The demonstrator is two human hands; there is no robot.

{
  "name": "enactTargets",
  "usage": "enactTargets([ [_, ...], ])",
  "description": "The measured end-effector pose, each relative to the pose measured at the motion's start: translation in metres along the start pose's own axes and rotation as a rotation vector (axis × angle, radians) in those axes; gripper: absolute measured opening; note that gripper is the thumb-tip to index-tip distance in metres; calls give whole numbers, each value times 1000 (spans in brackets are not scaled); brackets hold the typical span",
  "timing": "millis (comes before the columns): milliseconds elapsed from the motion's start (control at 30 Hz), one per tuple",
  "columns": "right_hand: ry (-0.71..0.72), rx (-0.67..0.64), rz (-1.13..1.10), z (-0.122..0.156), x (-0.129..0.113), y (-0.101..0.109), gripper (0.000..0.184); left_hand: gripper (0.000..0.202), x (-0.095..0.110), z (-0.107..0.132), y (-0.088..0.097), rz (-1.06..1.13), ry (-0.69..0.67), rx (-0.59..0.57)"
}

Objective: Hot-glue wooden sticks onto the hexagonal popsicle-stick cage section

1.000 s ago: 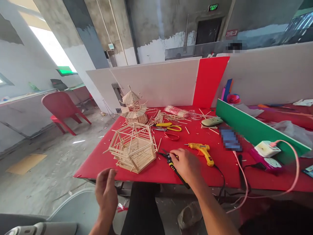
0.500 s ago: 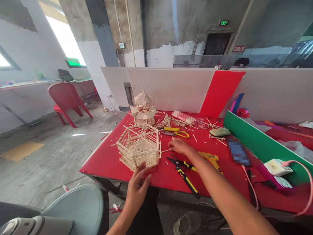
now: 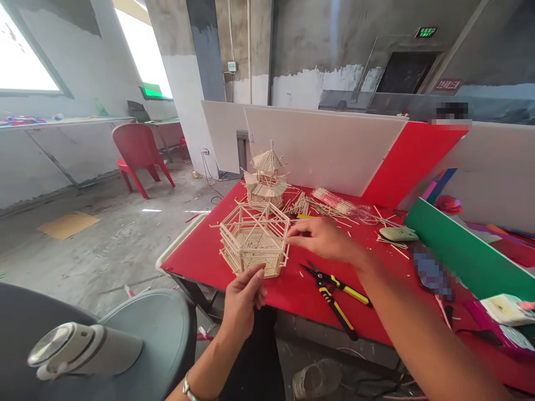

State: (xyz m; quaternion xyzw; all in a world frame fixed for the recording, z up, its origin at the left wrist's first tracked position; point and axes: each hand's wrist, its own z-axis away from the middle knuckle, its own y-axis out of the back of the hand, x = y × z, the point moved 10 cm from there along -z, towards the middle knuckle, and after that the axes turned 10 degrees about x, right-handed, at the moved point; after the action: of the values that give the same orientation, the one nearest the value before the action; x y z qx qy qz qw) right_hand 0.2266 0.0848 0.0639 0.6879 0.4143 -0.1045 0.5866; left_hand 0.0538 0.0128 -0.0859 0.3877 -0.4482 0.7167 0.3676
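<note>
A hexagonal frame of pale wooden sticks stands left of the right hand's narrowed fingers, beyond the left hand's curled ones; I cannot tell whether either grips anything. Black-and-yellow pliers lie nearer than the right fingers.

Hexagonal stick frame | pale, open lattice | upright, red table

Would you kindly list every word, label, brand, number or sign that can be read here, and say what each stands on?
None reads clearly.
Green lit sign above the dark door: has characters, too small to read.
Red sign beside the door: pale characters, too blurred to read.
Phone: pixelated, nothing legible.
</note>
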Motion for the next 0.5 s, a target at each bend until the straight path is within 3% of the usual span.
enactTargets([
  [67, -10, -181, 11, -14, -22, -22, 19, 53, 1, 3, -13, 117, 81, -15],
  [167, -50, -338, 57, -29, -30, -44, 16, 56, 2, 5, -23, 226, 143, -11],
  [500, -27, -401, 30, -31, -30, -58, 23, 51, 13, 4, -23, 262, 92, 11],
])
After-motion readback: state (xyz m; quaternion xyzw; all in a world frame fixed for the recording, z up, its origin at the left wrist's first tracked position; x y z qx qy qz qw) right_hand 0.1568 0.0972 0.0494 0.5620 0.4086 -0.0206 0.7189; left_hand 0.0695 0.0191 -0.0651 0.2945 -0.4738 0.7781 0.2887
